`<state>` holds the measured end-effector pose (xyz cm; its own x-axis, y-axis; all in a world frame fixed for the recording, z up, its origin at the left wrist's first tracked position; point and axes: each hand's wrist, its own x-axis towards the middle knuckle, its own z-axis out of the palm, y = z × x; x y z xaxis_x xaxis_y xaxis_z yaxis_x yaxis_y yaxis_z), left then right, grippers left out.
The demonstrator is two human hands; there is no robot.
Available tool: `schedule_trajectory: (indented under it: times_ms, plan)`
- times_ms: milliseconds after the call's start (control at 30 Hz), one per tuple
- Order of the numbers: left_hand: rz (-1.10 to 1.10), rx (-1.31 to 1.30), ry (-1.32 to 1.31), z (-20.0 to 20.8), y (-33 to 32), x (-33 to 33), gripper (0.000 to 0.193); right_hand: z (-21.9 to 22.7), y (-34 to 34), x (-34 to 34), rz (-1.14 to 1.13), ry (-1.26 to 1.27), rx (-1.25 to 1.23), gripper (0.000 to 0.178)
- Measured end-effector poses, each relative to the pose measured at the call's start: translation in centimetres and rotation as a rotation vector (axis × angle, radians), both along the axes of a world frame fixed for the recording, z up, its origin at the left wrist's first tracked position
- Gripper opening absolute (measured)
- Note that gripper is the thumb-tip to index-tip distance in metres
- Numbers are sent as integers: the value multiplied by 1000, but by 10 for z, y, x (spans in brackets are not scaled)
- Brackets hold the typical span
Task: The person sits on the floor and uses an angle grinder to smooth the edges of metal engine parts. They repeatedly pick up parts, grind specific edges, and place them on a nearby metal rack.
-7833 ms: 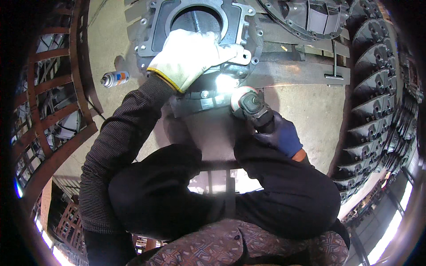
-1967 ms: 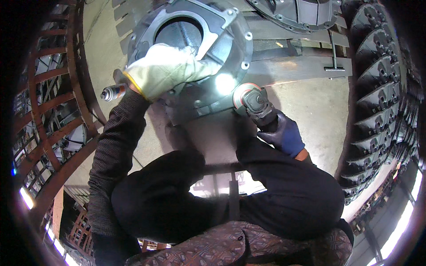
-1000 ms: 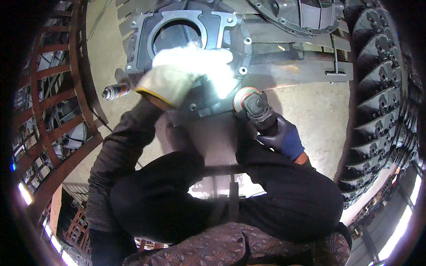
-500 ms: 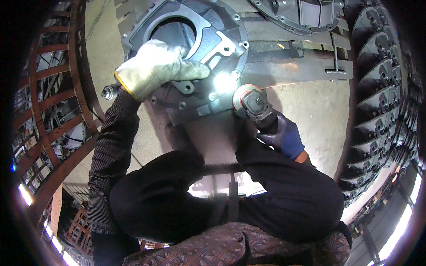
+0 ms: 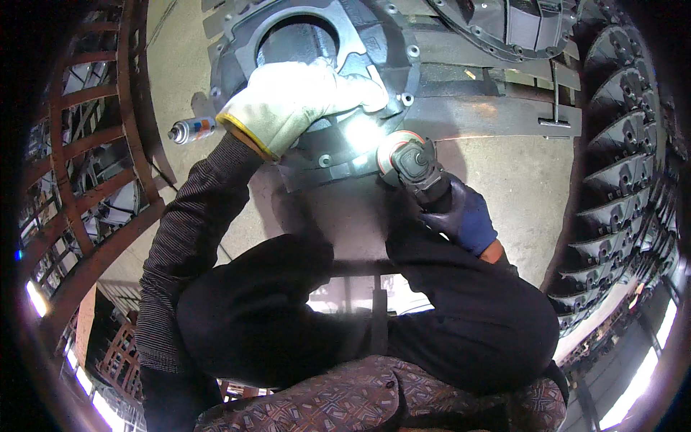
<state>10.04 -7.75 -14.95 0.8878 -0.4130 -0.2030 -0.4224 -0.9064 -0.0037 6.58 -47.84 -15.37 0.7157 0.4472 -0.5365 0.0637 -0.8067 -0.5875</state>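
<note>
A large grey cast metal housing point(image 5: 241, 54) with a round bore lies in front of me. My left hand point(image 5: 291, 101), in a white glove with a yellow-edged cuff, grips it just below the bore, covering part of the rim and a lug; some fingertips are hidden. In a dark glove with a blue cuff, my right hand point(image 5: 450, 209) is wrapped around an angle grinder point(image 5: 416, 164). The grinder's reddish-edged disc is at the housing's lower right edge. Bright light washes out the surface beside the disc, so contact is unclear.
A spray can point(image 5: 193, 130) lies left of the housing. A second casting point(image 5: 497, 32) rests at the far right, near a T-handled tool point(image 5: 555, 101) on flat metal plates point(image 5: 482, 115). Stacked dark castings point(image 5: 612, 165) line the right; a rusty metal rack point(image 5: 90, 137) stands left.
My left hand has slid right across the housing toward the lug, and its forearm has followed. The grinder stays near the same edge. The view has shifted slightly, showing more of the spray can.
</note>
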Motion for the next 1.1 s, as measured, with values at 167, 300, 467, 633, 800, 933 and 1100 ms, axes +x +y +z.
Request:
schedule_trajectory:
  times_ms: [167, 300, 467, 633, 800, 933, 1100]
  plan:
    - [-185, -50, -225, 11, -4, 9, 62, 2, 10, 2, 104, -20, -61, 89]
    - [-197, -98, -228, 9, -3, 8, 59, 8, 21, 6, 150, 24, -71, 90]
    - [-195, -137, -246, 13, -4, 4, 58, 8, 31, 8, 219, -10, -117, 90]
    - [-194, -190, -272, 12, -4, 5, 57, 6, 31, 6, 198, -35, -91, 89]
    - [-211, -148, -294, -2, 10, 4, 55, 11, 20, 3, 53, 24, -60, 85]
    - [-235, -20, -238, 5, 30, 10, 54, 10, 6, -1, -38, 30, -43, 81]
    - [-191, -78, -104, 26, 28, 20, 54, 6, -7, -5, -90, 40, -11, 77]
